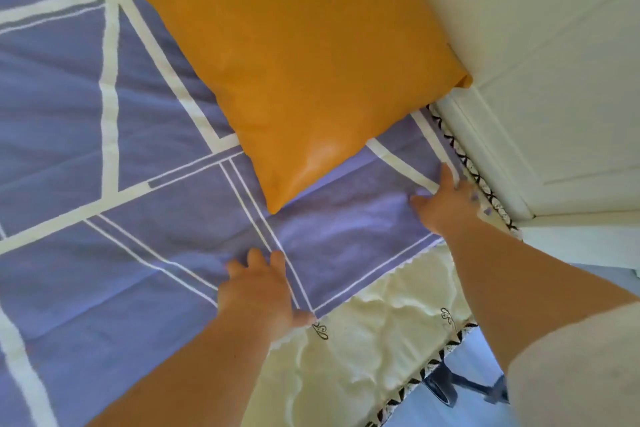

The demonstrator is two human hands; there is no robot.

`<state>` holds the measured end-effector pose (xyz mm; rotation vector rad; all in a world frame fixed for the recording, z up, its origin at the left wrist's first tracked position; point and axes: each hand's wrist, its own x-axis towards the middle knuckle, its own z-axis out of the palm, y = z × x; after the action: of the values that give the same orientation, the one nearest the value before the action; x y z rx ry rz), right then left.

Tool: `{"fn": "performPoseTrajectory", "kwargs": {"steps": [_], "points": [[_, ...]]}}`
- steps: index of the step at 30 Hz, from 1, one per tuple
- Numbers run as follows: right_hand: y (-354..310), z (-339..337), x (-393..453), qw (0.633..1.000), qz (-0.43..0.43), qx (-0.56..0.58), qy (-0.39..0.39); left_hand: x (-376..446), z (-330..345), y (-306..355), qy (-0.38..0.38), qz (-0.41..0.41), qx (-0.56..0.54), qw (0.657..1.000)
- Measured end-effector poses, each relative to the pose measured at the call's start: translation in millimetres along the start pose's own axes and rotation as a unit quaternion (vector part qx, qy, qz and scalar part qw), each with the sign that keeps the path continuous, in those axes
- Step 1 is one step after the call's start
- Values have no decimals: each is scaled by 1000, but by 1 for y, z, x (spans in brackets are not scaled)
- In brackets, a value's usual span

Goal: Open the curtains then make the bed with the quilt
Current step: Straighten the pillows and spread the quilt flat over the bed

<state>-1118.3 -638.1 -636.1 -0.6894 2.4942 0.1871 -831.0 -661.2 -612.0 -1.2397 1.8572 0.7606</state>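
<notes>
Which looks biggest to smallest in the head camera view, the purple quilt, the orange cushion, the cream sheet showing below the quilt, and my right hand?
1. purple quilt
2. orange cushion
3. cream sheet
4. right hand

This ranks picture area only; the wide-angle lens and nearness make true sizes unsure.

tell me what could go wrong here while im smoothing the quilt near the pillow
1. The orange pillow lies on the quilt, so tugging the cloth could drag it askew.
2. The right hand works at the quilt's corner beside the headboard; fingers might catch in that narrow gap.
3. The left hand presses at the edge, where the cream sheet shows; a pull could uncover more.
</notes>
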Motion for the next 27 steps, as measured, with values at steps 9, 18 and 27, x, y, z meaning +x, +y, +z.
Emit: {"fn": "performPoseTrajectory", "kwargs": {"steps": [9,18,27], "points": [[23,-1,30,984,45,160,63,11,26,29,18,15,180,983],[33,-28,23,982,-84,-26,166,16,-6,31,-25,138,28,990],[47,-5,34,986,-1,-59,153,3,42,62,-19,154,0,988]]}}
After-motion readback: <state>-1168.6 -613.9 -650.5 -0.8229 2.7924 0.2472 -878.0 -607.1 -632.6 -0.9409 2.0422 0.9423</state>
